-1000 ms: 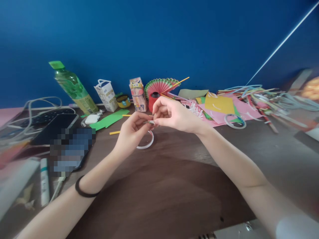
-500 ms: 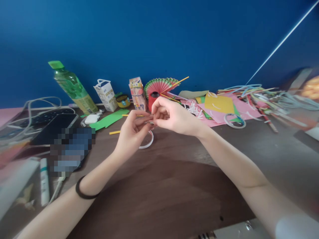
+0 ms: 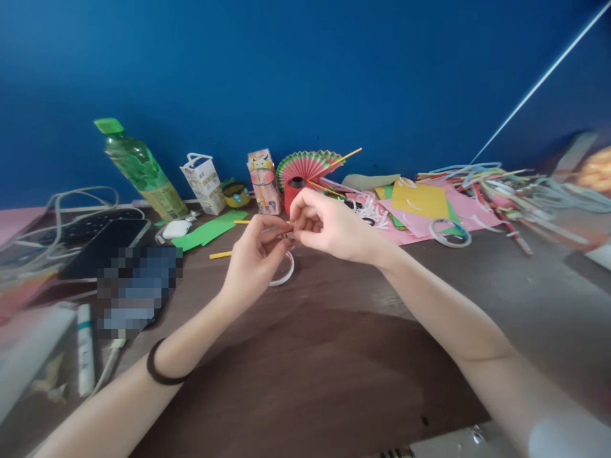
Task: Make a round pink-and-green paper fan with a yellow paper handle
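My left hand (image 3: 252, 257) and my right hand (image 3: 329, 226) meet above the dark wooden table (image 3: 334, 356), fingertips pinched together on a tiny pale object that I cannot make out. Right under them a white tape ring (image 3: 283, 273) lies flat on the table, partly hidden by my left hand. A black hair band (image 3: 160, 372) circles my left wrist. Thin yellow paper strips (image 3: 220, 254) lie just left of my hands.
At the back stand a green bottle (image 3: 138, 166), a milk carton (image 3: 204, 182), a decorated carton (image 3: 264, 181) and a red cup with a paper fan (image 3: 303, 168). Coloured paper (image 3: 420, 200), strips and another tape ring (image 3: 449, 232) fill the right. A phone (image 3: 136, 286), cables and a glue stick (image 3: 86, 346) lie left.
Both hands stay pinched together at the same spot; the fingers shifted only slightly around the small object.
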`<state>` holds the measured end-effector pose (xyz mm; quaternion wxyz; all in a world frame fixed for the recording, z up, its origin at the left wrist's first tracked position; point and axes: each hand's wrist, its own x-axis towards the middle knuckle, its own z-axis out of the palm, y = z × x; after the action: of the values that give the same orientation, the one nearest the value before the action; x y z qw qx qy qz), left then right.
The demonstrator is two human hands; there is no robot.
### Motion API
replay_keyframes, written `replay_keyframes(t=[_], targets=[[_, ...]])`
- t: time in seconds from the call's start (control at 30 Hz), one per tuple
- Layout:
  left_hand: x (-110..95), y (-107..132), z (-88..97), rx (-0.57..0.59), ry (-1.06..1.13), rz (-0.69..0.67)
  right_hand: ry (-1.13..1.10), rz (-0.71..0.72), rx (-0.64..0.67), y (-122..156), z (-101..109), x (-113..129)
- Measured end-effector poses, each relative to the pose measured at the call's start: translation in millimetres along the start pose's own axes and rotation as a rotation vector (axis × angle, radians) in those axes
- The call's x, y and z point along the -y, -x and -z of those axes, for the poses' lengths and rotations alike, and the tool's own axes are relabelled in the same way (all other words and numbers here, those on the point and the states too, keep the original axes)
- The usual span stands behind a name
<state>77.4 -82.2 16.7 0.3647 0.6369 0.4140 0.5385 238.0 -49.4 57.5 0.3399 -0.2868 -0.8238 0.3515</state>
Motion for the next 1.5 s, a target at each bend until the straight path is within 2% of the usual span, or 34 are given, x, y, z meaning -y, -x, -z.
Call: replay_keyframes(t=[0.2, 0.43, 0.6, 0.9, 1.03, 1.23, 1.5], targets=[[6, 3, 0.2, -0.046, -0.131, -0.039, 0.047, 0.012, -0.039, 0, -4, -3], [7, 6, -1.3, -0.007, -0.197, -0.083, 0.183, 0.017, -0.068, 2, -9, 0], [8, 7, -2.2, -0.039, -0.234, -0.087, 0.250, 0.012, -0.079, 3, -13, 2], [11, 8, -2.7, -0.122, -0.355, -0.199, 0.484, -0.095, -0.089, 5, -22, 7], [10, 9, -4.3, -0.119, -0.402, -0.218, 0.681, -0.188, -0.084, 6, -24, 14], [14, 10, -4.6, -0.105, -0.457, -0.273, 0.848, -0.218, -0.067, 6, -24, 15], [18, 13, -3.6, -0.110, -0.588, -0.352, 0.913, -0.135, -0.082, 7, -24, 11]])
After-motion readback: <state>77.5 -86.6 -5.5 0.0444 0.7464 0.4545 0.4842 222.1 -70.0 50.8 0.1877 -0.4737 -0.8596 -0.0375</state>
